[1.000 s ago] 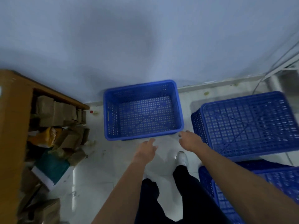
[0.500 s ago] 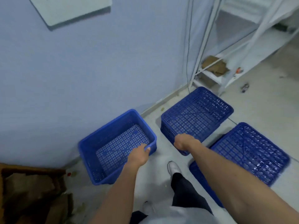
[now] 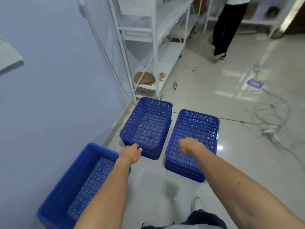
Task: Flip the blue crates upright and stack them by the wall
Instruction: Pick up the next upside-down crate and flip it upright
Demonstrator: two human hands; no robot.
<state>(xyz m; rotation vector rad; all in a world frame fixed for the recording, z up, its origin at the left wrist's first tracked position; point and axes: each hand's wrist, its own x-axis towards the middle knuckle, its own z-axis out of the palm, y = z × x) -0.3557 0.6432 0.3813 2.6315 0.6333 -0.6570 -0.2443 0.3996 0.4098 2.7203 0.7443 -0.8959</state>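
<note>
One upright blue perforated plastic crate (image 3: 79, 182) sits lower left by the wall; both hands, left (image 3: 130, 153) and right (image 3: 188, 146), loosely curled and empty, reach toward two overturned blue lattice crates (image 3: 146, 126) at centre, likely to flip one.

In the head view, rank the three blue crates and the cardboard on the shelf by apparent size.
1. Upright crate, though it is nearest the camera.
2-3. Wall-side overturned crate and right overturned crate look alike.
4. Cardboard, smallest but farthest.
</note>
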